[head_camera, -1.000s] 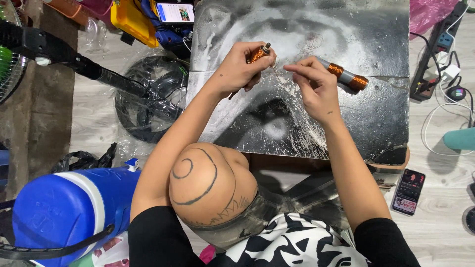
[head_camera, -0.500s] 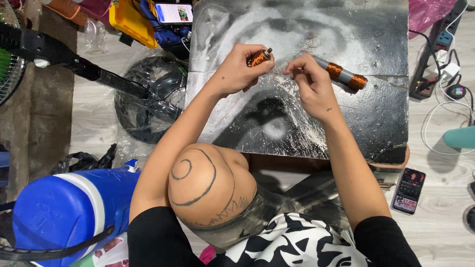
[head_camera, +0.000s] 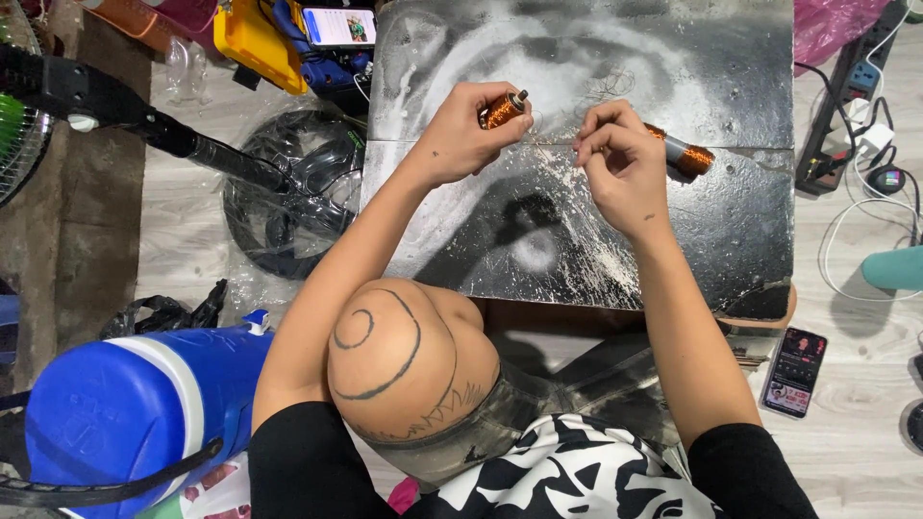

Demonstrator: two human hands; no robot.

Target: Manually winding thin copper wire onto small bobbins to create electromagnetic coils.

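Head view. The left hand (head_camera: 461,135) is raised over the dark, white-streaked metal work plate (head_camera: 673,77), its fingers closed around a small spool of copper-coloured wire with a metal end cap (head_camera: 505,109); the spool sits at the fingertips, tilted, clear of the plate surface. The right hand (head_camera: 620,168) is held just beside it at about the same height, thumb and forefinger pinched together; what they pinch is too fine to confirm, though a thin strand appears to run between the two hands. A second copper-wound spool (head_camera: 683,151) lies on the plate directly behind the right hand, partly hidden by its fingers. A loose tangle of thin wire (head_camera: 606,86) lies on the plate beyond both hands.

The plate rests on a low support over a pale wooden floor (head_camera: 856,423). To the person's right a black smartphone with a lit screen (head_camera: 795,371) lies on the floor, and a black power strip with plugs and white cables (head_camera: 851,106) sits farther off. To the left are a blue and white insulated jug (head_camera: 125,413), a black round fan guard (head_camera: 288,192) and a yellow plastic case (head_camera: 252,38).
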